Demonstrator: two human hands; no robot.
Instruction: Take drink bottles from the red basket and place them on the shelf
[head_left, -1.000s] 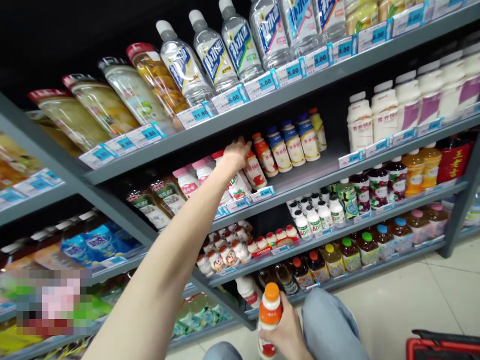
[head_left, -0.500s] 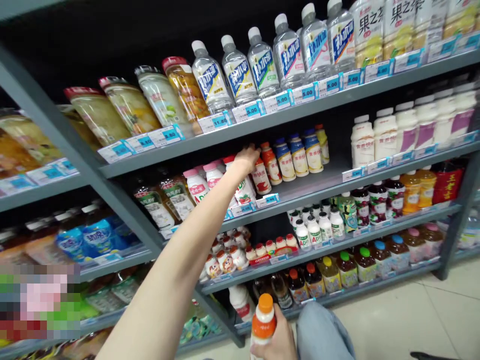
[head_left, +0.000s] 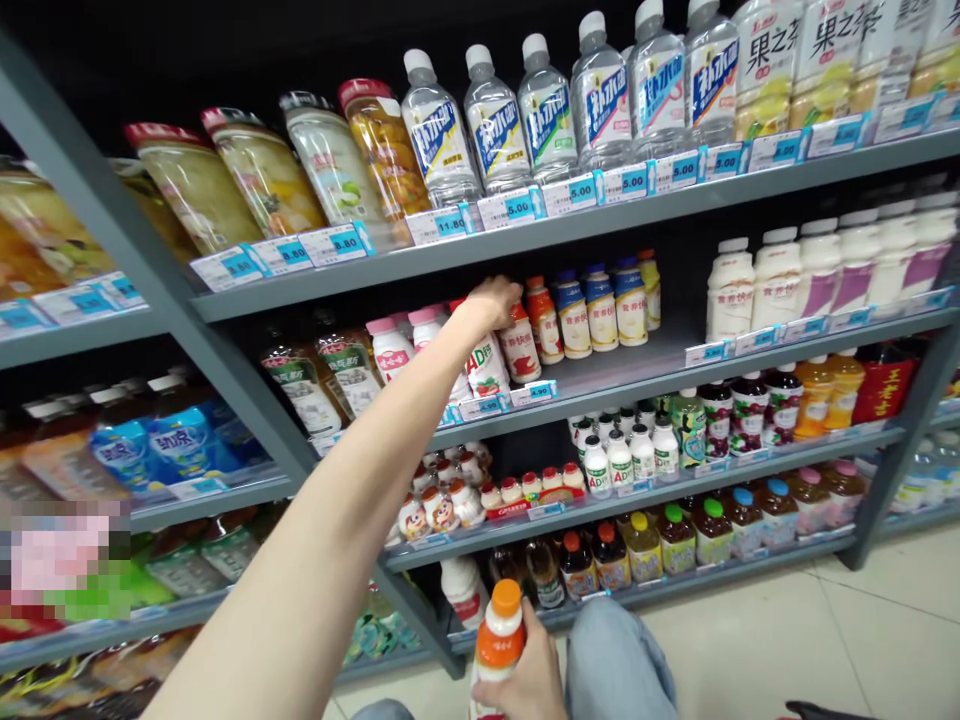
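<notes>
My left hand (head_left: 495,298) reaches out to the middle shelf, its fingers closed over the top of a red-labelled milk drink bottle (head_left: 519,348). That bottle stands upright in the front row, and its cap is hidden by my fingers. To its left is a white bottle with a green and red label (head_left: 484,365); to its right, an orange-capped red bottle (head_left: 546,325). Low in the view, my right hand (head_left: 534,670) is wrapped round a white and orange bottle (head_left: 501,640) with an orange cap, held upright near my knee.
Blue-capped bottles (head_left: 601,315) stand farther right on the same shelf. Above runs a shelf edge with price tags (head_left: 517,208), under clear drink bottles (head_left: 491,140) and glass jars (head_left: 262,185). Small white bottles (head_left: 619,460) fill part of the shelf below. A grey upright (head_left: 187,320) divides the shelving.
The view has shifted slightly. My left hand stays at the red-labelled bottle, which still stands on the shelf. My right hand keeps holding the orange-capped bottle.
</notes>
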